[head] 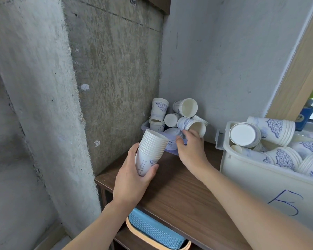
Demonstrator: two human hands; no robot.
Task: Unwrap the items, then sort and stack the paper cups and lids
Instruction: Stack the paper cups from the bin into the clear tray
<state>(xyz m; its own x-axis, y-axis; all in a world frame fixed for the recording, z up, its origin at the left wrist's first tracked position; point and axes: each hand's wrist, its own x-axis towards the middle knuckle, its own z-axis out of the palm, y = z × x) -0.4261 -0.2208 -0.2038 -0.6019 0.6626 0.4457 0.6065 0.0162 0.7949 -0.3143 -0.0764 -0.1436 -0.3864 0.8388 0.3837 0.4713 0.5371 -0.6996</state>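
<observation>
The left grip (pixel 132 181) is wrapped round the lower part of a stack of nested paper cups (pixel 153 147), thumb on the near side and fingers behind. The stack is held off the wooden surface (pixel 179 195) and leans toward 1 o'clock, with its open mouth uppermost. It sits at about 7 o'clock from the small tray (pixel 144 126) in the corner.

The right grip (pixel 192 148) reaches to the near right edge of that tray with thumb and fingers curled. Its fingertips are against a cup lying on its side (pixel 190 123), and its thumb is beside a white lid (pixel 171 133). I cannot tell whether it is grasping either of them.

More cups are piled in the tray. 1 stands upright at 11 o'clock (pixel 159 107), and another lies with its mouth toward the camera at 1 o'clock (pixel 187 107).

At 3 o'clock of the right grip, a large white bin (pixel 260 181) marked with a blue 5 stands on the surface. It holds several stacks of patterned cups lying on their sides.

Below the surface, at 6 o'clock, a blue basket (pixel 152 230) sits on a shelf. A rough concrete wall (pixel 116 69) rises behind the tray.
</observation>
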